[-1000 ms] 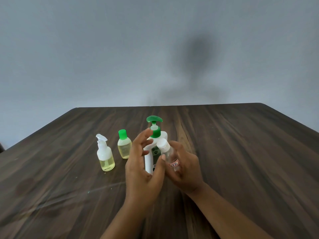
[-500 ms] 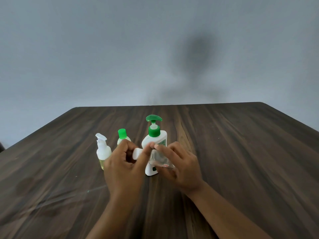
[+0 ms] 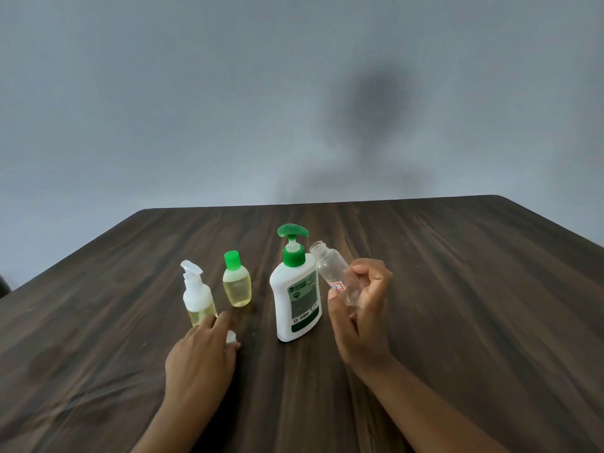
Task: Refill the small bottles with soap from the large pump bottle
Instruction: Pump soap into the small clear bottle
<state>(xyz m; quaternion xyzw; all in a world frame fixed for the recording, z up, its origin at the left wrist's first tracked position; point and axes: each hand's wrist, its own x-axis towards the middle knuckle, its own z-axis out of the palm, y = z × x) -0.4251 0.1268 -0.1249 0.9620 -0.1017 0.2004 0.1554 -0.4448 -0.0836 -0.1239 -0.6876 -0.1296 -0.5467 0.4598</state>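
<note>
A large white pump bottle [image 3: 296, 297] with a green pump head stands in the middle of the table. My right hand [image 3: 362, 317] holds a small clear bottle [image 3: 330, 268] just right of it, uncapped, its mouth tilted up and to the left. My left hand [image 3: 202, 354] rests low on the table with a small white cap [image 3: 230, 337] at its fingertips. To the left stand a small white-pump bottle [image 3: 197, 295] and a green-capped bottle [image 3: 236, 284], both with yellow liquid inside.
The dark wooden table [image 3: 457, 305] runs back to a plain grey wall. Its far edge and angled corners show at the back left and back right.
The white cap came off the clear bottle. My left hand carried it down and left to the table. My right hand raised the open bottle beside the pump bottle.
</note>
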